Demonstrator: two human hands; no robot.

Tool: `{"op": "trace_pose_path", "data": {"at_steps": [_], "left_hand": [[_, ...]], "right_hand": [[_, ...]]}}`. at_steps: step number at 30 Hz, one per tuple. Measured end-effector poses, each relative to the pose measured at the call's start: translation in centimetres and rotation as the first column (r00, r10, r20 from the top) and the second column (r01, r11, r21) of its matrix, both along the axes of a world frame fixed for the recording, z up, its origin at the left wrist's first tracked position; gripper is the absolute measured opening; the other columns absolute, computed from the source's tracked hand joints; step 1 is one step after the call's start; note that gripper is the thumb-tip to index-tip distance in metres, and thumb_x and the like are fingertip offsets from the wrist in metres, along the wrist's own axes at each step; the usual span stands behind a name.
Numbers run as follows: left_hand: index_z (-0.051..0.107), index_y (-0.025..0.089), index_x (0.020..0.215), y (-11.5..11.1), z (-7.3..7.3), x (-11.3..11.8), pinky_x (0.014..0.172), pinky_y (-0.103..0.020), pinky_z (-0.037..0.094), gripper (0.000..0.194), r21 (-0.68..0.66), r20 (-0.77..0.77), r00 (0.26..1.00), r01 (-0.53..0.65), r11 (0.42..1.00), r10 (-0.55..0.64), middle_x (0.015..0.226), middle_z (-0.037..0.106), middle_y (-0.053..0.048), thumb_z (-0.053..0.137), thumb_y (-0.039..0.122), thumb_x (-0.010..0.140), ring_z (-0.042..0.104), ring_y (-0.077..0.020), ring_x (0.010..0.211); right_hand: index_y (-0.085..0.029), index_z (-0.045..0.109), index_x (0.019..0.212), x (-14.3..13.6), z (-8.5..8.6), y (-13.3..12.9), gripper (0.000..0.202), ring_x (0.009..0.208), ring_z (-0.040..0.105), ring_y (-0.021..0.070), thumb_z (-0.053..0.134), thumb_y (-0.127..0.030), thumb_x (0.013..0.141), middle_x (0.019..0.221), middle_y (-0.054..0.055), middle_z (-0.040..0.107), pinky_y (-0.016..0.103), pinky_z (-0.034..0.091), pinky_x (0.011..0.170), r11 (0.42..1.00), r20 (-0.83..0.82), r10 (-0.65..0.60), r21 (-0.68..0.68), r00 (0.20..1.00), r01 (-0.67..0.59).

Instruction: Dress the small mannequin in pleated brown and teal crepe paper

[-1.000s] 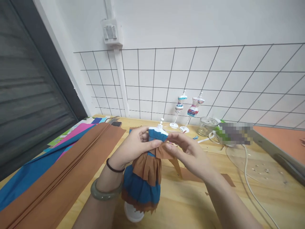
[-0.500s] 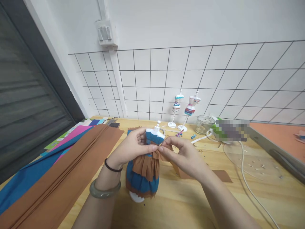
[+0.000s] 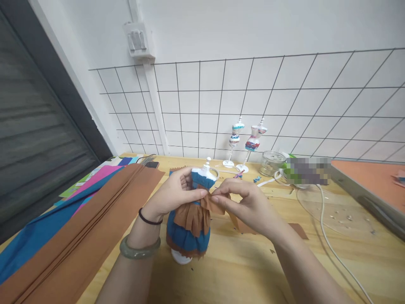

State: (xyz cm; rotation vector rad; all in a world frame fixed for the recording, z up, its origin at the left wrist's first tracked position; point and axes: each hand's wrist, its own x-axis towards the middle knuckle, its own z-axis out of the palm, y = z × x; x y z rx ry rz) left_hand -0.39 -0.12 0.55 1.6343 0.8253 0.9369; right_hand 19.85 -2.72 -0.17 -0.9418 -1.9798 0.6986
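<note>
A miniature dress form (image 3: 203, 176) stands tilted on its white base, dressed in a blue bodice and a blue skirt (image 3: 187, 236) with brown trim. A gathered brown crepe paper ruffle (image 3: 193, 216) hangs at its waist. My left hand (image 3: 175, 192) is closed around the form's torso, its thumb pressing on the waist; the fingers behind are partly hidden. With thumb and forefinger my right hand (image 3: 242, 202) pinches a brown crepe paper strip (image 3: 217, 206) at the waist's right side. The strip's tail runs under that hand onto the table.
Brown, blue and pink crepe paper sheets (image 3: 85, 219) lie at the left. Two small painted dress forms (image 3: 253, 139) stand at the back, beside a glass jar (image 3: 272, 164). A white cord (image 3: 325, 240) and a clear sheet with small bits (image 3: 341, 213) lie right, near an orange-lined tray (image 3: 373, 181).
The right hand has shifted slightly right and drawn the brown strip a little away from the waist. The dress form leans marginally left; the left hand keeps its grip.
</note>
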Motion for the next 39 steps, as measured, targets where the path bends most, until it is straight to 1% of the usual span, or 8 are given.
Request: {"op": "trace_pose_path", "data": {"at_steps": [6, 12, 16, 22, 27, 30, 36, 39], "left_hand": [[0.059, 0.016, 0.099, 0.0, 0.0, 0.0, 0.079, -0.027, 0.047, 0.033, -0.003, 0.017, 1.0, 0.004, 1.0, -0.004, 0.097, 0.066, -0.004, 0.074, 0.024, 0.07, 0.061, -0.0164, 0.09], [0.057, 0.016, 0.094, -0.1, 0.3, 0.2, 0.078, -0.026, 0.047, 0.028, -0.021, 0.006, 1.0, 0.005, 1.0, -0.005, 0.091, 0.063, -0.002, 0.071, 0.019, 0.071, 0.059, -0.0144, 0.086], [0.055, 0.016, 0.097, -0.1, 0.3, 0.2, 0.081, -0.027, 0.046, 0.03, -0.014, -0.006, 1.0, 0.017, 1.0, -0.017, 0.094, 0.062, -0.002, 0.07, 0.015, 0.07, 0.059, -0.0146, 0.09], [0.055, 0.018, 0.1, -0.3, 0.2, 0.1, 0.085, -0.028, 0.045, 0.033, 0.003, -0.02, 0.999, 0.033, 0.999, -0.033, 0.098, 0.062, -0.003, 0.069, 0.014, 0.07, 0.058, -0.0163, 0.096], [0.056, 0.017, 0.102, -0.2, 0.2, 0.1, 0.085, -0.029, 0.046, 0.031, 0.01, -0.012, 0.998, 0.058, 0.998, -0.058, 0.101, 0.064, -0.005, 0.069, 0.018, 0.073, 0.059, -0.018, 0.098], [0.057, 0.017, 0.102, -0.2, 0.2, 0.1, 0.082, -0.028, 0.047, 0.029, 0.018, 0.008, 0.997, 0.071, 0.997, -0.071, 0.099, 0.064, -0.005, 0.069, 0.021, 0.075, 0.06, -0.0175, 0.096], [0.058, 0.016, 0.101, -0.3, 0.3, 0.2, 0.081, -0.027, 0.048, 0.027, 0.002, 0.021, 0.999, 0.049, 0.999, -0.049, 0.095, 0.064, -0.005, 0.068, 0.02, 0.076, 0.06, -0.0175, 0.095], [0.058, 0.016, 0.1, -0.3, 0.4, 0.3, 0.082, -0.028, 0.048, 0.026, -0.001, 0.022, 0.999, 0.046, 0.999, -0.046, 0.096, 0.064, -0.005, 0.067, 0.02, 0.076, 0.06, -0.0178, 0.096]], "right_hand": [[-0.02, 0.068, 0.081, 0.2, 0.3, -0.2, 0.011, 0.069, 0.058, 0.0125, 0.058, -0.023, 0.086, 0.075, 0.001, 0.066, 0.026, 0.045, 0.064, 1.0, -0.008, 0.016, 0.008, 1.0, -0.016], [-0.02, 0.069, 0.083, 0.0, 0.3, -0.3, 0.015, 0.07, 0.058, 0.013, 0.055, -0.024, 0.088, 0.074, 0.001, 0.065, 0.028, 0.046, 0.068, 0.996, -0.006, 0.086, 0.0, 0.996, -0.086], [-0.02, 0.068, 0.081, -0.4, 0.0, -0.1, 0.012, 0.071, 0.058, 0.013, 0.058, -0.023, 0.086, 0.076, 0.001, 0.066, 0.027, 0.045, 0.065, 0.999, -0.013, 0.049, 0.005, 0.999, -0.049], [-0.019, 0.064, 0.077, -0.6, 0.0, -0.2, 0.015, 0.052, 0.053, 0.0098, 0.058, -0.029, 0.085, 0.063, -0.001, 0.061, 0.023, 0.042, 0.049, 0.987, -0.074, -0.012, -0.159, 0.997, 0.0], [-0.018, 0.063, 0.076, -0.8, -0.2, -0.2, 0.016, 0.048, 0.051, 0.0085, 0.058, -0.031, 0.085, 0.06, -0.002, 0.057, 0.022, 0.042, 0.047, 0.98, -0.124, -0.018, -0.199, 0.992, -0.007], [-0.018, 0.063, 0.075, -0.8, -0.1, -0.3, 0.016, 0.049, 0.052, 0.0087, 0.059, -0.031, 0.084, 0.06, -0.002, 0.058, 0.022, 0.042, 0.047, 0.985, -0.118, -0.028, -0.172, 0.993, 0.007], [-0.019, 0.07, 0.079, -0.8, 0.2, -0.5, 0.012, 0.062, 0.057, 0.0117, 0.06, -0.024, 0.084, 0.071, 0.001, 0.064, 0.025, 0.044, 0.057, 1.0, -0.076, 0.023, -0.017, 0.997, -0.025], [-0.019, 0.071, 0.079, -0.8, 0.3, -0.6, 0.014, 0.059, 0.057, 0.0118, 0.059, -0.025, 0.085, 0.067, 0.001, 0.062, 0.026, 0.045, 0.056, 0.999, -0.084, 0.037, -0.033, 0.996, -0.04]]}}
